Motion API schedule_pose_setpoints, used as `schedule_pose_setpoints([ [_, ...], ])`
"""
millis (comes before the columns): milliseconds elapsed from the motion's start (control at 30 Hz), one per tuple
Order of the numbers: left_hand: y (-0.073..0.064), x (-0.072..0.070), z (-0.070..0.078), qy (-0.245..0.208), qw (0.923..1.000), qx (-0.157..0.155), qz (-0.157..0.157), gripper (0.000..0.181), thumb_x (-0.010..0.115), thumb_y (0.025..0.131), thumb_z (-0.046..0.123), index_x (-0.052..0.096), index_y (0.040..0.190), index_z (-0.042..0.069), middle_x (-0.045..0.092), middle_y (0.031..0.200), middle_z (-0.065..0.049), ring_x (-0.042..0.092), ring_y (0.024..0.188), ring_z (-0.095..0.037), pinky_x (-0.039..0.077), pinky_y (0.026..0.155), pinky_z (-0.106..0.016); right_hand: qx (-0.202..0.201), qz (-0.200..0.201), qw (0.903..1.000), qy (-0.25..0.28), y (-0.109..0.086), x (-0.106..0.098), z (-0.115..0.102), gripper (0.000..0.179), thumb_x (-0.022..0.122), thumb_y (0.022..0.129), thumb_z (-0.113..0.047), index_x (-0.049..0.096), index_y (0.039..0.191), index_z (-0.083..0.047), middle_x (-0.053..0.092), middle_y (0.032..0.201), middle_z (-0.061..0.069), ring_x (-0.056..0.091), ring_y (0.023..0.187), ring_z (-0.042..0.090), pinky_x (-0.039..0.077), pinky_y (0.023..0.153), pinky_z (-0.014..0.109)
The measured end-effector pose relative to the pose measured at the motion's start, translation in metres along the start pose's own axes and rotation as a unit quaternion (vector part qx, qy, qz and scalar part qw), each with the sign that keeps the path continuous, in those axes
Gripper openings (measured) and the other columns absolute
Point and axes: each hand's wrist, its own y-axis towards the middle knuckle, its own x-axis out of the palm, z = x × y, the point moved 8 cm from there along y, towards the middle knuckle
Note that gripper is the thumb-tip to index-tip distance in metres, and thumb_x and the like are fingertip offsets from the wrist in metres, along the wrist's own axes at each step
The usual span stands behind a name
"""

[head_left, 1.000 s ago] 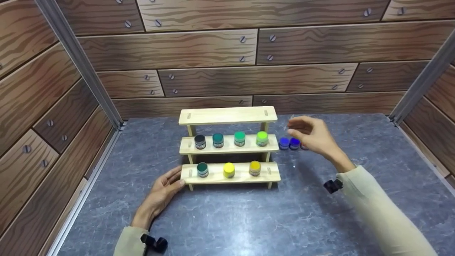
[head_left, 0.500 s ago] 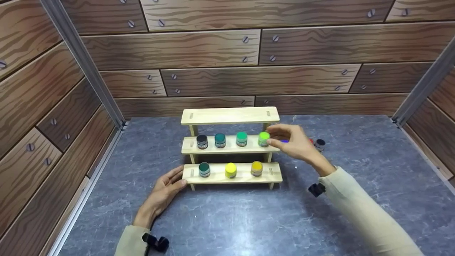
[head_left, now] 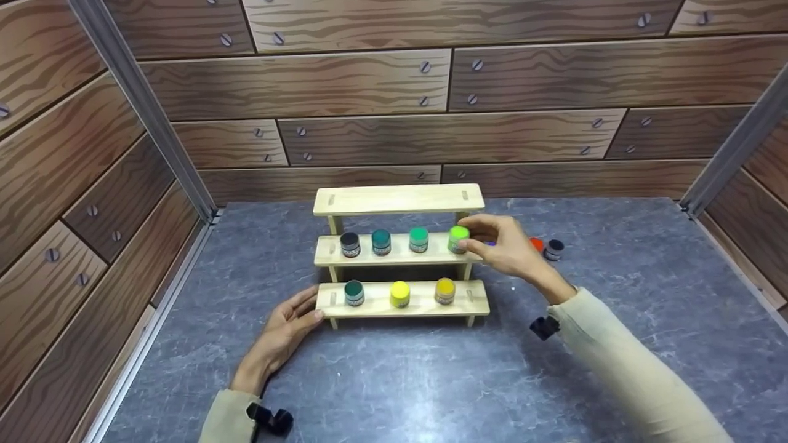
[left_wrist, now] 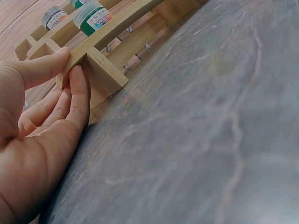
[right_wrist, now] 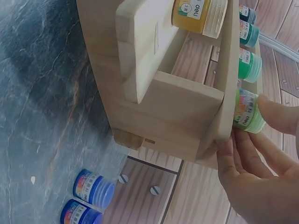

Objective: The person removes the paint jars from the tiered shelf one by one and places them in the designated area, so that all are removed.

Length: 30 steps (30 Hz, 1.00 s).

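Observation:
A three-tier wooden shelf [head_left: 400, 199] stands on the grey table. At the right end of its middle tier, my right hand [head_left: 508, 249] pinches a light green paint jar [right_wrist: 247, 111] between thumb and fingers. My left hand [head_left: 280, 338] grips the left end of the bottom tier, thumb on top and fingers beneath, as the left wrist view shows. Left of the light green jar stand a green jar [head_left: 418, 240], a teal jar [head_left: 381, 242] and a black jar [head_left: 350, 245]. The bottom tier bears a dark green jar [head_left: 354, 293], a yellow jar [head_left: 400, 295] and an orange-yellow jar [head_left: 445, 291].
Behind my right hand, a red jar [head_left: 537, 245] and a dark jar [head_left: 554, 250] stand on the table. Two blue jars, the nearer one a lighter blue jar [right_wrist: 94, 188], stand there too, mostly hidden in the head view. Wood-patterned walls enclose the back and sides.
My right hand has moved left from above the blue jars to the light green jar and taken hold of it, shifting it very slightly right. My left hand keeps its grip on the shelf.

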Motion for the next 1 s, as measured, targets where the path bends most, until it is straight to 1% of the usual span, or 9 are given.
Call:
schedule_pose_setpoints([
  [167, 0.0, 0.0, -0.001, -0.002, 1.0, -0.003, 0.003, 0.076, 0.064, 0.102, -0.003, 0.022, 0.165, -0.009, 0.026, 0.171, -0.03, 0.057, 0.135, -0.016, 0.053, 0.109, -0.026, 0.005, 0.016, 0.9997, -0.015, -0.004, -0.012, 0.0, 0.04, 0.078, 0.098, -0.009, 0.069, 0.135, 0.003, 0.073, 0.13, 0.021, 0.072, 0.115, 0.036, 0.061, 0.099, 0.034],
  [267, 0.0, 0.0, 0.0, -0.003, 1.0, -0.001, 0.003, 0.076, 0.064, 0.102, -0.004, 0.022, 0.165, -0.01, 0.026, 0.171, -0.031, 0.057, 0.134, -0.016, 0.053, 0.109, -0.026, 0.008, 0.022, 0.9993, -0.029, -0.007, -0.019, 0.0, 0.039, 0.077, 0.099, -0.009, 0.069, 0.136, 0.001, 0.073, 0.131, 0.02, 0.072, 0.117, 0.035, 0.061, 0.1, 0.037],
  [400, -0.001, 0.0, 0.002, -0.004, 1.0, -0.001, -0.002, 0.076, 0.063, 0.102, -0.003, 0.021, 0.165, -0.009, 0.025, 0.171, -0.031, 0.058, 0.134, -0.015, 0.052, 0.109, -0.025, 0.004, 0.034, 0.9989, -0.032, -0.009, -0.028, 0.002, 0.04, 0.077, 0.099, -0.009, 0.069, 0.136, 0.002, 0.073, 0.128, 0.021, 0.073, 0.113, 0.034, 0.06, 0.095, 0.026],
  [533, -0.001, 0.0, 0.003, -0.004, 1.0, 0.001, -0.006, 0.077, 0.063, 0.102, -0.003, 0.02, 0.166, -0.009, 0.025, 0.171, -0.031, 0.058, 0.134, -0.015, 0.052, 0.109, -0.025, 0.001, 0.047, 0.9985, -0.026, -0.011, -0.036, 0.003, 0.039, 0.079, 0.097, -0.008, 0.07, 0.133, 0.004, 0.074, 0.124, 0.023, 0.074, 0.107, 0.028, 0.059, 0.09, 0.017],
  [633, -0.001, 0.0, 0.002, -0.004, 1.0, 0.001, -0.006, 0.076, 0.063, 0.102, -0.003, 0.021, 0.166, -0.009, 0.025, 0.171, -0.031, 0.059, 0.134, -0.015, 0.052, 0.109, -0.025, 0.004, 0.052, 0.9984, -0.023, -0.013, -0.042, 0.006, 0.037, 0.077, 0.098, -0.007, 0.069, 0.133, 0.005, 0.073, 0.124, 0.024, 0.074, 0.107, 0.027, 0.058, 0.09, 0.015],
  [867, -0.001, 0.001, 0.002, -0.006, 1.0, -0.001, -0.003, 0.076, 0.063, 0.102, -0.003, 0.02, 0.165, -0.01, 0.025, 0.171, -0.031, 0.059, 0.132, -0.015, 0.053, 0.109, -0.025, 0.028, 0.058, 0.9979, -0.006, -0.018, -0.052, 0.02, 0.038, 0.075, 0.098, -0.003, 0.066, 0.133, 0.008, 0.071, 0.127, 0.027, 0.072, 0.112, 0.037, 0.058, 0.09, 0.014],
  [1000, -0.001, 0.001, 0.001, -0.004, 1.0, -0.002, 0.0, 0.076, 0.062, 0.102, -0.004, 0.021, 0.165, -0.01, 0.025, 0.171, -0.031, 0.059, 0.133, -0.015, 0.053, 0.108, -0.025, 0.04, 0.058, 0.9974, -0.012, -0.022, -0.054, 0.032, 0.041, 0.075, 0.099, -0.002, 0.064, 0.136, 0.009, 0.069, 0.129, 0.029, 0.072, 0.114, 0.039, 0.059, 0.088, 0.015],
])
